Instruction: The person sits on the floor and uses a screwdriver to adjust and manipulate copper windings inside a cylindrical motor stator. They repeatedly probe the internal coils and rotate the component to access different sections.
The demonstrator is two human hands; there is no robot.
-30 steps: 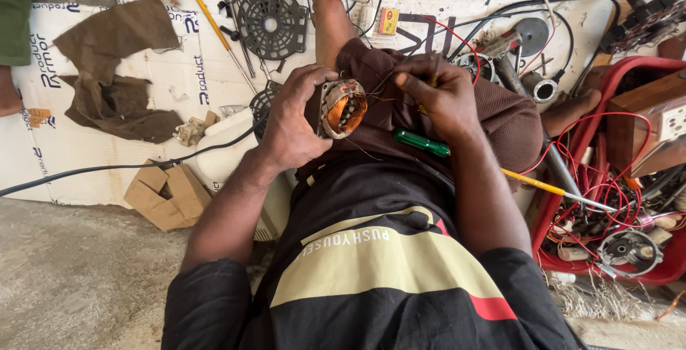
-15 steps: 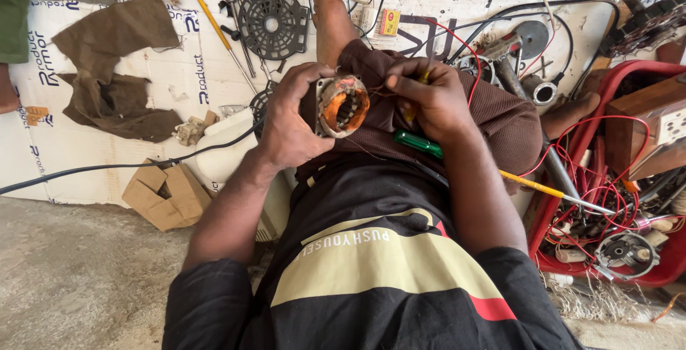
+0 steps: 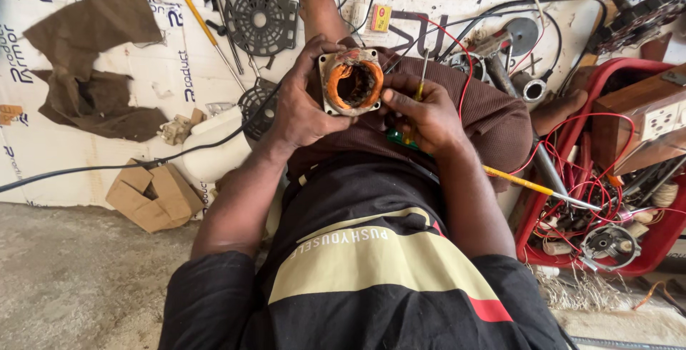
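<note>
A person sits on the floor. Their left hand [image 3: 304, 111] grips a square motor stator [image 3: 351, 82] above the knee; their right hand [image 3: 421, 114] pinches a thin screwdriver [image 3: 420, 78] beside its copper winding. A slip could likely nick the wire.

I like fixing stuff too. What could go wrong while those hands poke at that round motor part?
The screwdriver in the right hand might slip and scrape the copper winding, or jab the left hand gripping the motor part. The thin red wire beside it could snag.
</note>
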